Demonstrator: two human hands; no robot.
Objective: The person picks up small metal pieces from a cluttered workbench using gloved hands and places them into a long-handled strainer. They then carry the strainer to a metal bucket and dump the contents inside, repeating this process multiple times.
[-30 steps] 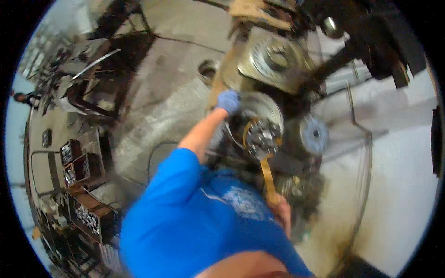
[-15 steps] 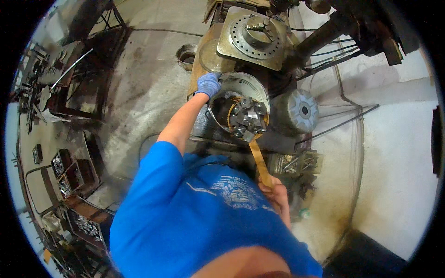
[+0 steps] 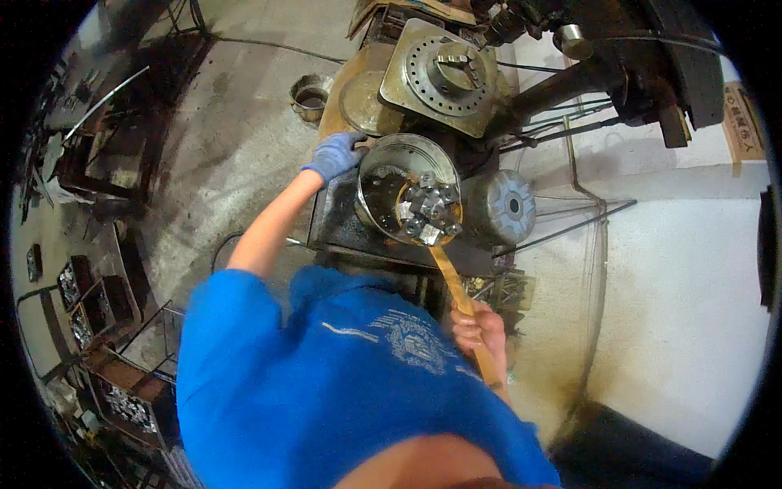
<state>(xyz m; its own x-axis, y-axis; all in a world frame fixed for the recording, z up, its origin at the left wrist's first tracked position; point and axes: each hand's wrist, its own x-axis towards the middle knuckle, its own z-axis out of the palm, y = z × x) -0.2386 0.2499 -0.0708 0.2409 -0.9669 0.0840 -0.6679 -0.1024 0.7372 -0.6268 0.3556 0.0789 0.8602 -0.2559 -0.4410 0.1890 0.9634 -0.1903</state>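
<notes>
A metal bucket [image 3: 383, 224] stands in front of me, with dark liquid inside. My right hand [image 3: 479, 330], bare, is closed around the flat yellow handle [image 3: 453, 279] of a long-handled scoop. The scoop's round yellow bowl, at the bucket's right side and partly within its rim, is heaped with several dark and shiny metal blocks [image 3: 432, 210]. My left hand [image 3: 336, 156], in a blue glove, is beside the bucket's upper left rim with its fingers apart and nothing in them. Whether a fingertip touches the rim, I cannot tell.
Beyond the bucket is a machine table with a round chuck [image 3: 456, 69] on a square plate [image 3: 415, 41]. A motor-like cylinder [image 3: 513, 205] sits at right. A small metal pot [image 3: 311, 96] is on the floor to the left. Bins of metal parts [image 3: 126, 403] line the far left.
My left hand has come off the bucket's rim and moved left. My right hand has shifted up the handle, and the loaded scoop sits slightly lower against the bucket.
</notes>
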